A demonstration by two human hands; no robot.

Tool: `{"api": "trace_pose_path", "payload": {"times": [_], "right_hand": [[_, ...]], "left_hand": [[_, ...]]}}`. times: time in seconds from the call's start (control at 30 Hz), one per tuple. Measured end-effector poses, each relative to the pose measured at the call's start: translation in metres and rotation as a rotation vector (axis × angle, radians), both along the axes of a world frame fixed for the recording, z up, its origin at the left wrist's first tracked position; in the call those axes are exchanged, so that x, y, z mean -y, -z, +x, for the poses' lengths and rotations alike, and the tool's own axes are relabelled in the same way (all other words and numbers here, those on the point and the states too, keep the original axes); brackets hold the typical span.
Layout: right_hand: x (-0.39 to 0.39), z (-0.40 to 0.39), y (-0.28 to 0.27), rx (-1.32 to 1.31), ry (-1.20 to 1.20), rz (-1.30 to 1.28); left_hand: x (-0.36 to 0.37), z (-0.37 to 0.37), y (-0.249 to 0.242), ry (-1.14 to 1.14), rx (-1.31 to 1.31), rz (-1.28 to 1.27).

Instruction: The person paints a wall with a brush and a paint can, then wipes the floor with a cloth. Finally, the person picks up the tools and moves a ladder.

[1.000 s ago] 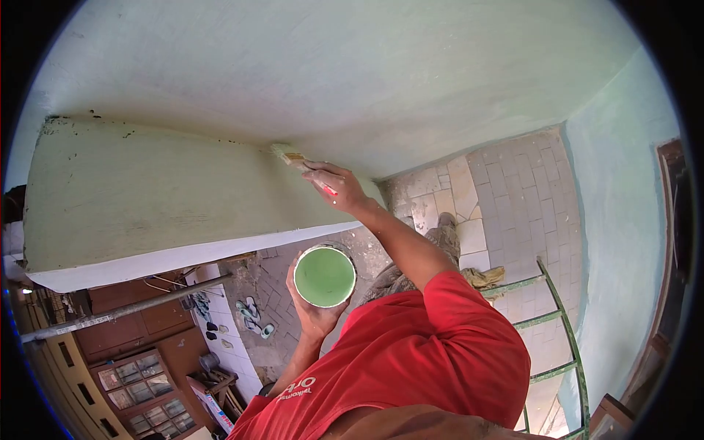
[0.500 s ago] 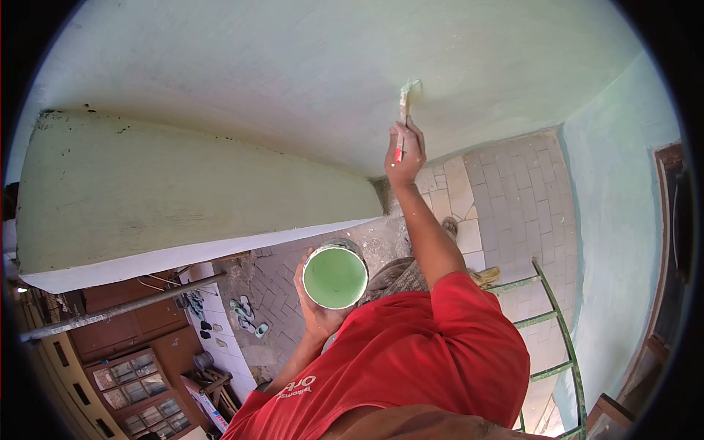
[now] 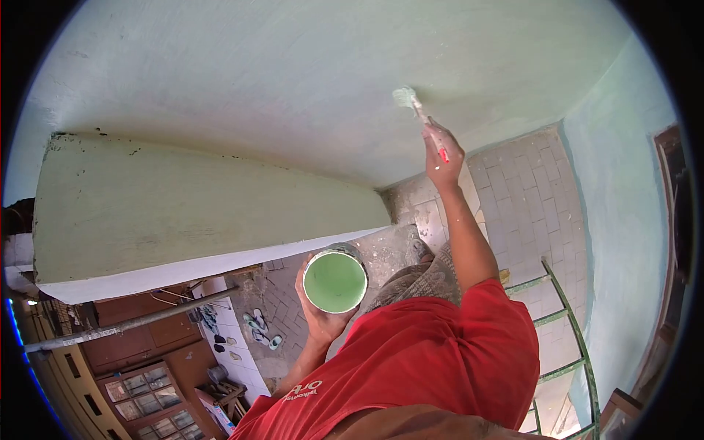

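- Paint can (image 3: pixel 343 248): an open, round container in front of the red shirt (image 3: pixel 418 359), its mouth turned toward my head view; the pale rim is smeared with paint.
- Green paint (image 3: pixel 335 281): the contents of the can, light and smooth, filling the whole mouth as I see it; I cannot judge its depth.
- Left hand (image 3: pixel 323 323): grasping the can, fingers curved along its left side and palm beneath the near rim.
- Right hand (image 3: pixel 445 155): extended forward and gripping the paintbrush (image 3: pixel 419 108) by its handle, whose red end shows by the palm; a pale spot marks the back of the hand.
- Bristles (image 3: pixel 403 96): loaded with pale green paint, at the face of the green wall (image 3: pixel 279 81); from my remote view I cannot tell how firmly they press.
- Ledge (image 3: pixel 198 202): long and dull green with a white underside, left of the brush.
- Green ladder (image 3: pixel 570 314): standing to the right of the shirt, over the paving (image 3: pixel 528 180).
- Sandals (image 3: pixel 257 323): several, lying on the ground well below the ledge.
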State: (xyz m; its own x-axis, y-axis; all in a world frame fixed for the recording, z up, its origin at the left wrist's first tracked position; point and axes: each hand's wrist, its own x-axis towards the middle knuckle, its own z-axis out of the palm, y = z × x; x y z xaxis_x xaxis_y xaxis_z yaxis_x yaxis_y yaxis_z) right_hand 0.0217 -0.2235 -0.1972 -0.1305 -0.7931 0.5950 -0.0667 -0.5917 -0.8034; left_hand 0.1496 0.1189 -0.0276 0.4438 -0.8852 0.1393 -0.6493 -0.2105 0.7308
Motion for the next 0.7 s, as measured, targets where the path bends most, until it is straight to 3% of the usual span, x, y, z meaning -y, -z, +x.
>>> {"api": "trace_pose_path", "payload": {"times": [0.07, 0.17, 0.3, 0.37, 0.43, 0.5, 0.6, 0.7], "right_hand": [[0.019, -0.027, -0.002, 0.112, 0.308, 0.127], [0.022, -0.006, -0.019, 0.068, 0.496, 0.043], [-0.058, 0.111, -0.040, 0.053, 0.132, 0.013], [-0.102, 0.153, -0.042, 0.093, -0.087, 0.056], [-0.128, 0.164, -0.044, 0.105, -0.189, 0.056], [-0.135, 0.164, -0.051, 0.083, -0.493, 0.059], [-0.094, 0.127, -0.050, 0.049, -0.544, -0.039], [-0.011, 0.044, -0.058, 0.028, -0.299, -0.038]], "left_hand": [[-0.006, 0.004, 0.003, -0.019, 0.047, 0.040], [-0.002, -0.001, 0.001, -0.038, -0.038, -0.017], [0.006, -0.002, -0.010, 0.001, -0.026, -0.018], [0.009, -0.001, -0.015, 0.019, 0.127, 0.019], [0.009, -0.003, -0.016, 0.008, 0.062, -0.019], [0.009, -0.003, -0.017, 0.009, -0.007, -0.063], [0.004, -0.003, -0.018, -0.012, 0.000, -0.043], [-0.004, 0.002, -0.015, -0.018, 0.058, -0.042]]}}
